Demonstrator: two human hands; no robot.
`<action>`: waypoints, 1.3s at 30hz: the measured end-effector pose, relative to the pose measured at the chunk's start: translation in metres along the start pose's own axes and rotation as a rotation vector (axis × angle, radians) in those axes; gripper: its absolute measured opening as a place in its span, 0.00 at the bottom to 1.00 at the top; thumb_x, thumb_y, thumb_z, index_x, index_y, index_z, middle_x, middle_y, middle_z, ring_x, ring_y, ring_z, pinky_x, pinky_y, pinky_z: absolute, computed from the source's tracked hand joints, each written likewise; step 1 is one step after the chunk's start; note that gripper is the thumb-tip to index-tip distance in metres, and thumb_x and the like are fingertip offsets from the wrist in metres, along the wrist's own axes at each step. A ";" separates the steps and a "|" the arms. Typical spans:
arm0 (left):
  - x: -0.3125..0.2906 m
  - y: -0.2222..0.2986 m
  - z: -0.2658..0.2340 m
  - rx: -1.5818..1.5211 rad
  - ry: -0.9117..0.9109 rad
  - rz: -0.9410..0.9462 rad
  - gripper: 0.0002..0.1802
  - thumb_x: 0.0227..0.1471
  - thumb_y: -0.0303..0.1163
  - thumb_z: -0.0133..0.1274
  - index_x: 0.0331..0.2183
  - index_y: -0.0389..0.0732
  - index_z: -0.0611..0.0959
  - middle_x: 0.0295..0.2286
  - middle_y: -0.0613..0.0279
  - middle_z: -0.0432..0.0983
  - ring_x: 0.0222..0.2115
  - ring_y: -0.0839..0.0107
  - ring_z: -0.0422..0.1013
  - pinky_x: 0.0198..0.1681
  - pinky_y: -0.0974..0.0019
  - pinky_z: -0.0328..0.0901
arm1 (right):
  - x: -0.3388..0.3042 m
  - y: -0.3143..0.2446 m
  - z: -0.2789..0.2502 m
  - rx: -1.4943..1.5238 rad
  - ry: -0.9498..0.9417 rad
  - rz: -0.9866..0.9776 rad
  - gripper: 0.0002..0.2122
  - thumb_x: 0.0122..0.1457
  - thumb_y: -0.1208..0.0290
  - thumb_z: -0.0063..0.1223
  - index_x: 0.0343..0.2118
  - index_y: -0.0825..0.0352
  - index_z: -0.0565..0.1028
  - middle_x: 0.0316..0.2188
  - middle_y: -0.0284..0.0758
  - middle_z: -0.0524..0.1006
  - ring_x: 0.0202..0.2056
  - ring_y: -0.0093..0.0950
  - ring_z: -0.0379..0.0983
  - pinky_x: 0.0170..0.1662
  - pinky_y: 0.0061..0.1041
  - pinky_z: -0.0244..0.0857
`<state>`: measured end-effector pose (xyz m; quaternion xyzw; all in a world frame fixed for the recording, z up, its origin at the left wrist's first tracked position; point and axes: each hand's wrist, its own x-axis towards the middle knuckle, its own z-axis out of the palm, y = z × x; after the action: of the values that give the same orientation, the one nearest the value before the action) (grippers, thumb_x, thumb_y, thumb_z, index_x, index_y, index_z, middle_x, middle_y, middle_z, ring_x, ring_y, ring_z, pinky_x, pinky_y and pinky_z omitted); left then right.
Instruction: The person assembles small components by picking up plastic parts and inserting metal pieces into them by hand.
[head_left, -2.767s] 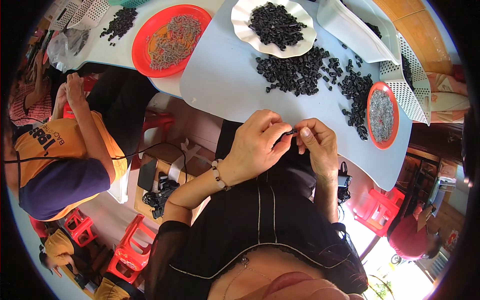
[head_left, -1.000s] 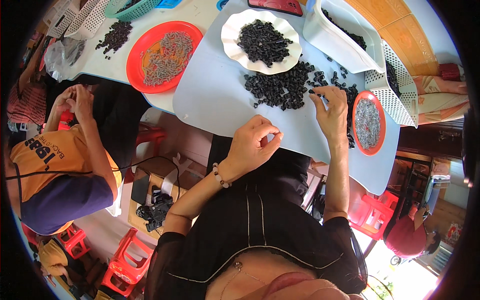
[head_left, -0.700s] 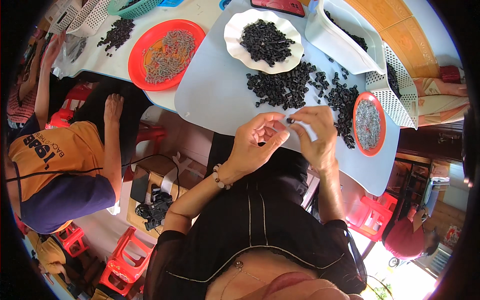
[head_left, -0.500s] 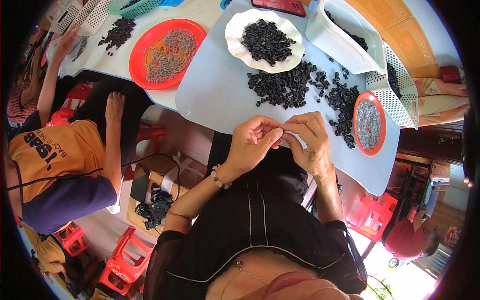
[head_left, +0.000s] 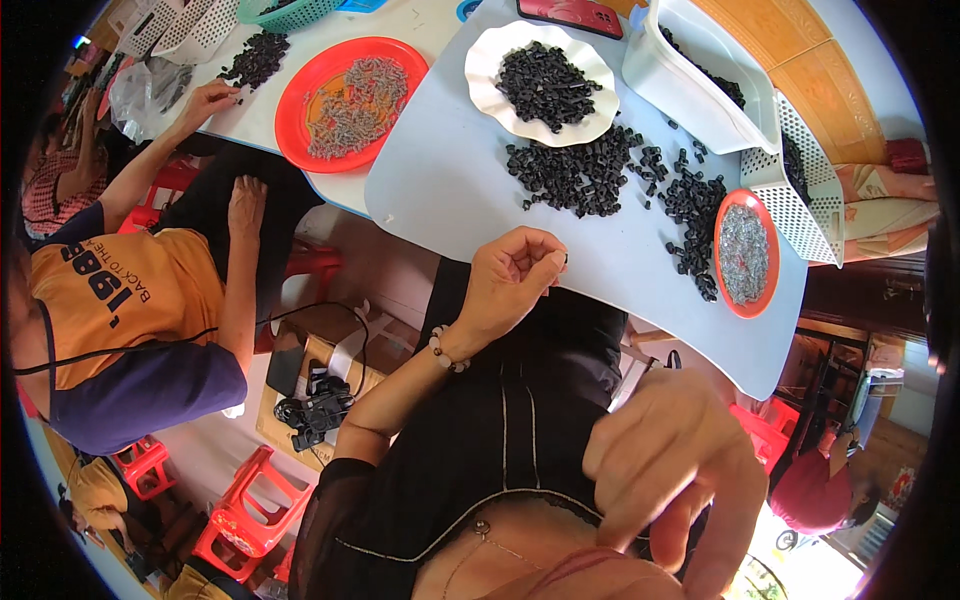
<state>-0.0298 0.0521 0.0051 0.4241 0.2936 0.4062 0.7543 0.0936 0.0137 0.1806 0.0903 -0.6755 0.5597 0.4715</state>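
Note:
My left hand [head_left: 515,285] is closed just off the table's near edge, thumb pressed to the fingers around a small black plastic piece [head_left: 565,259], whose dark end shows at the fingertips. Raised close in front of my chin, my right hand [head_left: 670,450] has bent fingers; blur hides whether it holds anything. Loose short black plastic pieces [head_left: 575,178] lie heaped on the pale table [head_left: 450,185]. More fill the white wavy-rimmed plate [head_left: 484,95] behind them. An orange oval plate [head_left: 745,311] to the right carries small clear pieces [head_left: 742,255].
A white tub [head_left: 690,95] and a perforated white basket [head_left: 825,215] stand at the right, a phone [head_left: 570,14] at the back. On the adjoining left table is a red plate [head_left: 292,130]. A co-worker in an orange shirt [head_left: 150,290] sits left, one hand at black pieces [head_left: 258,58].
My right hand has left my left hand and come up toward my chin. My left hand stays nearly in place. The co-worker's raised hand has come down to the black pieces.

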 end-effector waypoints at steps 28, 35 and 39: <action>-0.009 0.023 0.010 0.035 0.051 0.211 0.07 0.55 0.22 0.56 0.36 0.34 0.76 0.27 0.64 0.74 0.26 0.81 0.69 0.28 0.77 0.65 | -0.139 -0.016 -0.064 -1.494 0.729 0.992 0.09 0.53 0.77 0.59 0.38 0.66 0.79 0.26 0.38 0.77 0.27 0.32 0.72 0.32 0.30 0.67; -0.009 0.010 0.019 -0.012 -0.033 -0.018 0.06 0.56 0.25 0.57 0.35 0.36 0.77 0.26 0.66 0.75 0.25 0.82 0.70 0.27 0.78 0.65 | -0.165 0.002 -0.089 -1.628 0.753 0.923 0.05 0.52 0.77 0.59 0.33 0.66 0.78 0.28 0.37 0.77 0.30 0.34 0.72 0.34 0.32 0.67; -0.008 0.013 0.019 -0.021 -0.003 -0.028 0.06 0.56 0.27 0.58 0.34 0.37 0.78 0.26 0.67 0.75 0.24 0.82 0.69 0.27 0.78 0.64 | -0.170 0.013 -0.099 -1.679 0.710 0.913 0.05 0.51 0.76 0.59 0.32 0.66 0.78 0.27 0.36 0.77 0.31 0.35 0.72 0.35 0.33 0.66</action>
<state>-0.0239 0.0414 0.0258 0.4127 0.2941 0.3982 0.7646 0.2301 0.0325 0.0391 -0.7072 -0.6411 0.0261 0.2970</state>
